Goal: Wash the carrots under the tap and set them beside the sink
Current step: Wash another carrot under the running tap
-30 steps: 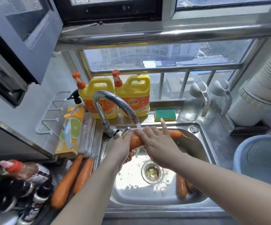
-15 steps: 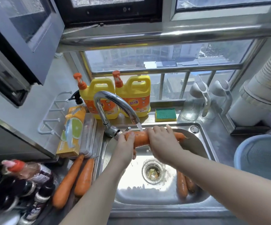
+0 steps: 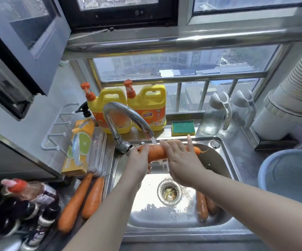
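A large orange carrot point(image 3: 156, 152) lies level under the running tap point(image 3: 128, 116), over the steel sink point(image 3: 226, 160). My left hand point(image 3: 139, 158) grips its thick left end. Across the carrot's middle and right part lies my right hand point(image 3: 181, 156), fingers wrapped over it with the index finger raised. The thin tip sticks out past that hand. Two carrots point(image 3: 203, 205) lie in the basin at the right of the drain. Two more carrots point(image 3: 81, 198) lie on the counter left of the sink.
Two yellow detergent jugs point(image 3: 144, 105) and a green sponge point(image 3: 182, 127) stand behind the sink. A yellow box point(image 3: 79, 147) lies at the left, dark bottles point(image 3: 19, 214) at the lower left. A blue basin point(image 3: 291, 178) sits at the right, clear jugs point(image 3: 217, 115) behind.
The carrot has turned level and risen closer under the spout. My right hand has slid along it, its fingers now wrapped over the top. The carrots on the counter and in the basin stay put.
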`<state>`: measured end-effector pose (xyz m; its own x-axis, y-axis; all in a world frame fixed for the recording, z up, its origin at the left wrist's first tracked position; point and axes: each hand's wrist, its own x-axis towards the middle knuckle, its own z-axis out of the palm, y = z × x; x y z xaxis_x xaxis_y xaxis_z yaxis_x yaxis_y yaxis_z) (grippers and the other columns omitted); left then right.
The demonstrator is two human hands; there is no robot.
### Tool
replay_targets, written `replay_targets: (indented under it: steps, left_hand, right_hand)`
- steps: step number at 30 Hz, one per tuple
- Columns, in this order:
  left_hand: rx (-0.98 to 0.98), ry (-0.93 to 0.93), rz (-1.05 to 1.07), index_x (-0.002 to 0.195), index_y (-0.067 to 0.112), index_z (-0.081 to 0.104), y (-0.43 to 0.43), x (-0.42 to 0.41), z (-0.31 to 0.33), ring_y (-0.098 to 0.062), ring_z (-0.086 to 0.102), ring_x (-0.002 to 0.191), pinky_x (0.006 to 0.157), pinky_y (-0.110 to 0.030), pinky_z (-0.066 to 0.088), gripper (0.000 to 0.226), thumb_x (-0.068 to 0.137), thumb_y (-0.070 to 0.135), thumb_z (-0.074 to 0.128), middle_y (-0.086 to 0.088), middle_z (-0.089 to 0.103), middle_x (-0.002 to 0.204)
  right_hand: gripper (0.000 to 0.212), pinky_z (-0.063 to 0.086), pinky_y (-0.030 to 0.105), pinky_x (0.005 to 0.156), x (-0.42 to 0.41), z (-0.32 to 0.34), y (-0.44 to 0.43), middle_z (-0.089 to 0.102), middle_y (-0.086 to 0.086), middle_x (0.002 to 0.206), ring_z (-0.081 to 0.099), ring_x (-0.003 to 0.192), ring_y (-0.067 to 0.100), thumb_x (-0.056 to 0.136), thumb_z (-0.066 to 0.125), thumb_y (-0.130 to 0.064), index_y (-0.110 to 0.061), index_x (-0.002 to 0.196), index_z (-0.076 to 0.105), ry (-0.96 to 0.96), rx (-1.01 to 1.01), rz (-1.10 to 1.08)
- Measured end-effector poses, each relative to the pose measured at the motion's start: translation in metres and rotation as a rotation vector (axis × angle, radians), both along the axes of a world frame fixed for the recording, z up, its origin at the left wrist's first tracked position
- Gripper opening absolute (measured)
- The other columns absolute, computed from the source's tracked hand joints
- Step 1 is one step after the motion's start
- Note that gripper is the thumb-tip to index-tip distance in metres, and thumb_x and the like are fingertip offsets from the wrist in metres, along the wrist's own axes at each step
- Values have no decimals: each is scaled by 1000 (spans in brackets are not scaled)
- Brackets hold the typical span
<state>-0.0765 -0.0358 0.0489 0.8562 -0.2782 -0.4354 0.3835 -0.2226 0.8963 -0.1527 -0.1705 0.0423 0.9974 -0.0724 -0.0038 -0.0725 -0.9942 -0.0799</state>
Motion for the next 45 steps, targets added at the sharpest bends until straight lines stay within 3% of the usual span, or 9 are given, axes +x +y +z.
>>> replay_targets:
  steps: [5, 10, 17, 25, 29, 34, 37, 40, 45]
  left_hand:
    - [-74, 54, -21, 122, 10, 59, -6, -3, 1, -12, 45, 53, 45, -25, 36, 35, 107, 37, 43, -7, 57, 80]
    - [-36, 62, 3, 129, 14, 52, -1, 4, -2, -15, 48, 58, 50, -27, 41, 34, 106, 38, 46, -13, 58, 93]
    - [-74, 45, -7, 125, 14, 51, 3, 7, -2, -15, 48, 60, 53, -27, 41, 27, 107, 33, 44, -16, 60, 100]
    - [-209, 89, -51, 122, 16, 57, 4, 2, 9, -17, 46, 69, 64, -29, 41, 20, 108, 23, 44, -9, 62, 91]
    - [-184, 89, -39, 121, 19, 57, 6, 5, 8, -18, 47, 68, 62, -28, 43, 18, 108, 20, 44, -15, 56, 103]
    - [-173, 70, -30, 125, 19, 55, 6, 6, 3, -15, 49, 60, 55, -26, 42, 25, 108, 32, 42, -13, 55, 101]
    - [104, -156, -227, 140, 32, 44, 13, 8, 7, -18, 61, 91, 80, -34, 56, 39, 105, 47, 43, -4, 57, 117]
    - [203, -278, -384, 150, 41, 26, 21, 11, 1, -18, 55, 122, 106, -43, 46, 62, 98, 47, 59, 3, 52, 137]
    - [223, -339, -359, 147, 37, 30, 11, 5, -4, -13, 57, 117, 95, -30, 46, 70, 91, 43, 71, 8, 54, 130]
  right_hand:
    - [89, -11, 65, 119, 1, -6, 23, 14, 11, 166, 12, 153, 35, 88, 45, -26, -11, 160, -5, -67, 37, 90]
    - [91, -14, 66, 117, -7, 4, 3, -1, 5, 168, 0, 155, 29, 95, 51, -29, -24, 159, -14, 40, 0, 40]
    - [86, -12, 63, 119, -4, 5, -13, 11, 0, 167, 10, 154, 25, 95, 54, -32, -33, 159, -2, 13, 53, 101]
    - [95, -11, 62, 120, -3, 3, -14, -3, -1, 170, 0, 156, 23, 96, 55, -31, -43, 155, -18, 17, 78, 201]
    - [87, -5, 59, 123, -5, -1, -38, 20, -2, 166, 14, 154, 23, 97, 55, -39, -42, 157, -8, 27, 61, 94]
    - [50, 14, 48, 122, 10, 2, -45, 62, -6, 131, 56, 122, 22, 95, 56, -52, -32, 138, 40, -16, 145, -85]
    - [46, 10, 49, 123, 14, 10, -51, 66, -7, 124, 59, 119, 20, 93, 59, -54, -33, 131, 45, 45, 182, -87]
    - [47, 2, 51, 123, 15, 15, -57, 68, -6, 120, 60, 118, 19, 93, 61, -51, -32, 133, 45, 111, 207, -105]
    - [46, 2, 54, 123, 12, 18, -63, 69, -7, 116, 61, 117, 19, 93, 61, -50, -32, 132, 44, 151, 207, -131]
